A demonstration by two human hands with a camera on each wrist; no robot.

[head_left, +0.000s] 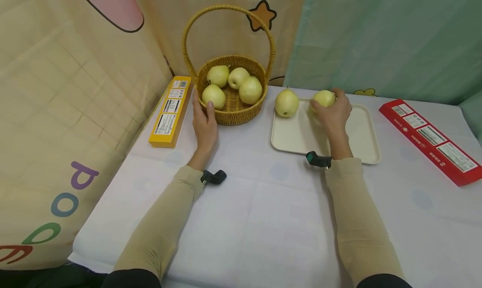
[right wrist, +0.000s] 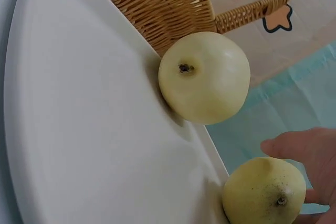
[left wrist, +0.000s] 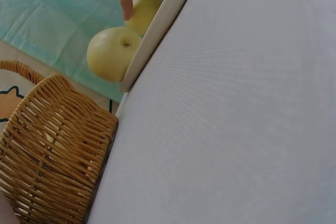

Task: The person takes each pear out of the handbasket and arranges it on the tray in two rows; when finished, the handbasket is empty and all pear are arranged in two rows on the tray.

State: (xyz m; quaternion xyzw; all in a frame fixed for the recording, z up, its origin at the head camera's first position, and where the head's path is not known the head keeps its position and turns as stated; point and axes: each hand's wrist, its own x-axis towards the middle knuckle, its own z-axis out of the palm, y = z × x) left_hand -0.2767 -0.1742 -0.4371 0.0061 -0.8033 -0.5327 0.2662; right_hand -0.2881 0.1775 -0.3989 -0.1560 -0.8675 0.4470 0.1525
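Observation:
A brown wicker basket [head_left: 234, 118] with a tall arched handle holds several pale yellow pears [head_left: 250, 90]. My left hand [head_left: 205, 127] rests against its left side, fingers straight along the outer wall and thumb at the rim. On the right, a cream tray [head_left: 301, 135] lies on the table. One pear [head_left: 287, 103] sits at its back left corner. Beside it, my right hand [head_left: 336, 114] holds another pear [right wrist: 265, 192] at the tray's back edge, thumb on one side and fingers on the other. In the left wrist view, little of the left hand shows.
A yellow box [head_left: 171, 112] lies left of the basket. Far to the right, a red box [head_left: 431, 141] lies at a slant. Printed curtains [head_left: 388, 41] hang behind and to the left of the white-covered table [head_left: 256, 221].

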